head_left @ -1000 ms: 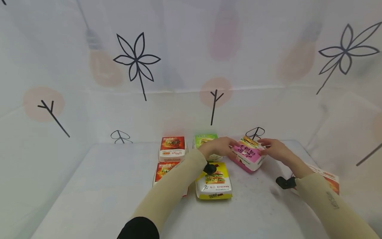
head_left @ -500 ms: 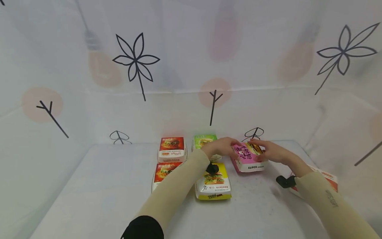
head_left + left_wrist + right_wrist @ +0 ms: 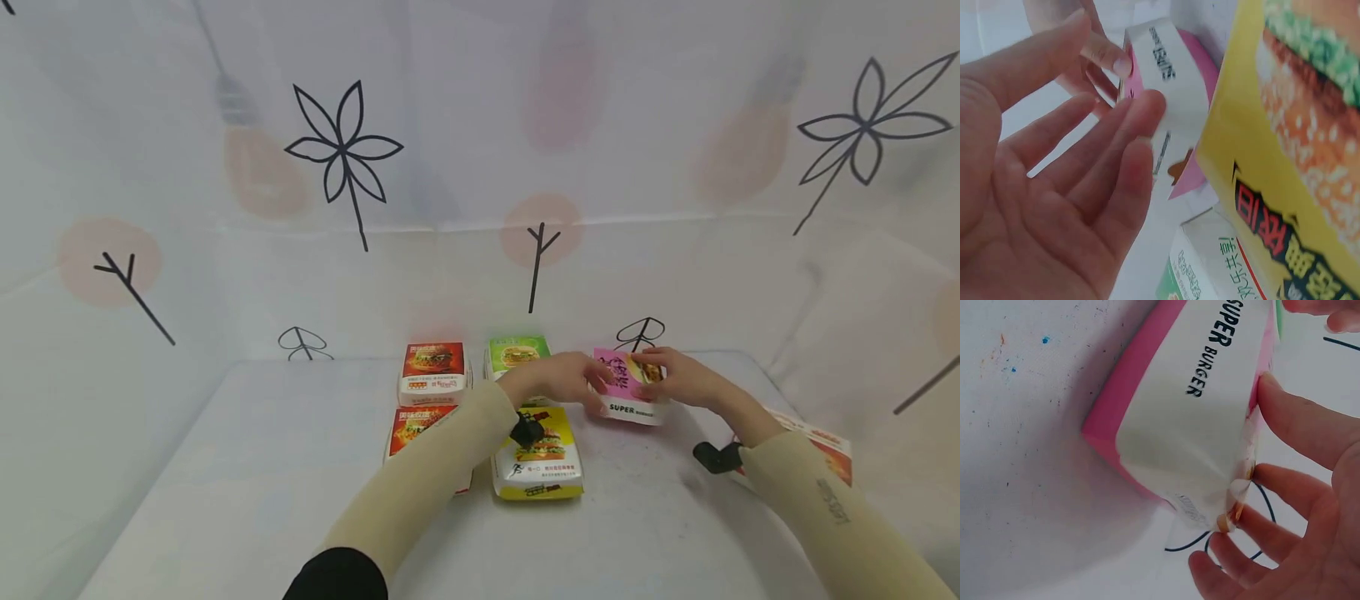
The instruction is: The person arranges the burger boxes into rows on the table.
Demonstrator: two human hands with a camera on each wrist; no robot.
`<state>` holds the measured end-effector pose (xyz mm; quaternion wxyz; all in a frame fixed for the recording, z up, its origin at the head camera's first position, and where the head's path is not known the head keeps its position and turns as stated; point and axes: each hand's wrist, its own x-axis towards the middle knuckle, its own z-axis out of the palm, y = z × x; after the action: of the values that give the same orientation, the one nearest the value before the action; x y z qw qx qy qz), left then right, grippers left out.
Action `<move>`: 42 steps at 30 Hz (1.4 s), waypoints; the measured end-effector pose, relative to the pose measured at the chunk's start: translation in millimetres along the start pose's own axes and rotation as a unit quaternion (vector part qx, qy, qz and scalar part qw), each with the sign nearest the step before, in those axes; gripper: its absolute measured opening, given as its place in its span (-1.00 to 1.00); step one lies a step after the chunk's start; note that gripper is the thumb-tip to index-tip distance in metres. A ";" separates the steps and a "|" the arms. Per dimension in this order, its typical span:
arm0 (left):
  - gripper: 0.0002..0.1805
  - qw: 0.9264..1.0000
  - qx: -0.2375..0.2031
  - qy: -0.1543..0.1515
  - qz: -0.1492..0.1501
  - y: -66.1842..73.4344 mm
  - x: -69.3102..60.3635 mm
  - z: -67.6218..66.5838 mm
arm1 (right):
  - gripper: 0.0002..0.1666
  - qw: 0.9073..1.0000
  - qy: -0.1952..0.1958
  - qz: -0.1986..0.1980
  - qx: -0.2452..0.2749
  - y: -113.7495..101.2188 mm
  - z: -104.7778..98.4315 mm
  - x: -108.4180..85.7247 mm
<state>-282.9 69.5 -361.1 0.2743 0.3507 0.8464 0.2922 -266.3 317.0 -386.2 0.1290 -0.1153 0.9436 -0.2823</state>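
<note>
In the head view, a pink and white burger box (image 3: 621, 371) marked SUPER sits at the back right of the table, between my hands. My left hand (image 3: 555, 379) reaches its left side with loosely extended fingers; the left wrist view shows their tips beside the white front flap (image 3: 1172, 81). At the other side, my right hand (image 3: 686, 379) holds the box's corner, thumb at the lid edge and fingers bent along the side. The right wrist view shows the pink base below the white flap (image 3: 1185, 412). Part of the lid is hidden by fingers.
A yellow burger box (image 3: 540, 462) stands nearer on the table (image 3: 270, 483), with a green box (image 3: 517, 346) behind it. Two red boxes (image 3: 433, 362) line up to their left. Another box (image 3: 832, 454) lies at the right, partly behind my right sleeve (image 3: 817, 492).
The pink burger box has turned from slanted to facing me squarely, and its printed front flap has come into view. My right hand has shifted slightly left with it.
</note>
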 end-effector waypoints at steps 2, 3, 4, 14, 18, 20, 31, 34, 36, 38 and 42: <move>-0.41 1.000 0.004 -0.010 -0.003 1.7 -1.1 1.8 | -0.11 1.000 0.007 0.000 -0.008 -0.7 0.7 -1.6; -0.41 1.000 0.004 -0.012 -0.007 2.2 -1.5 2.5 | -0.12 1.000 0.011 -0.001 -0.013 0.1 1.0 -2.3; -0.40 1.000 0.005 -0.012 -0.009 2.6 -1.6 2.9 | -0.13 1.000 0.015 -0.003 -0.017 0.3 1.4 -3.1; -0.29 0.999 0.037 0.015 -0.017 -1.8 -1.0 3.3 | -0.30 0.997 0.056 -0.020 -0.054 4.9 4.0 -23.8; -0.27 0.999 0.034 0.028 -0.025 -4.4 1.1 3.3 | -0.28 0.996 0.071 -0.039 -0.047 4.9 8.9 -30.4; -0.27 0.999 0.022 0.032 -0.025 -5.5 2.8 3.1 | -0.27 0.995 0.078 -0.044 -0.040 3.7 11.8 -31.1; -0.30 0.999 0.001 0.035 -0.006 -15.9 9.5 2.2 | -0.26 0.995 0.097 -0.023 -0.018 -3.3 26.4 -20.8; -0.31 0.999 -0.001 0.037 -0.011 -16.4 9.5 2.8 | -0.23 0.994 0.107 -0.009 -0.022 -8.1 31.1 -17.6; -0.31 0.999 -0.002 0.037 -0.013 -15.4 9.8 3.0 | -0.21 0.993 0.111 0.003 -0.025 -10.6 33.5 -15.8; -0.32 0.999 0.002 0.036 -0.013 -13.3 10.3 3.0 | -0.18 0.993 0.114 0.015 -0.025 -12.4 34.7 -14.6; -0.31 0.999 0.005 0.036 -0.014 -9.5 11.7 3.3 | -0.16 0.992 0.121 0.032 -0.023 -12.7 35.5 -12.3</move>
<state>-291.9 73.7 -372.9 0.2464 0.3296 0.8619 0.2963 -241.9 292.3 -405.5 0.0203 -0.0532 0.9618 -0.2679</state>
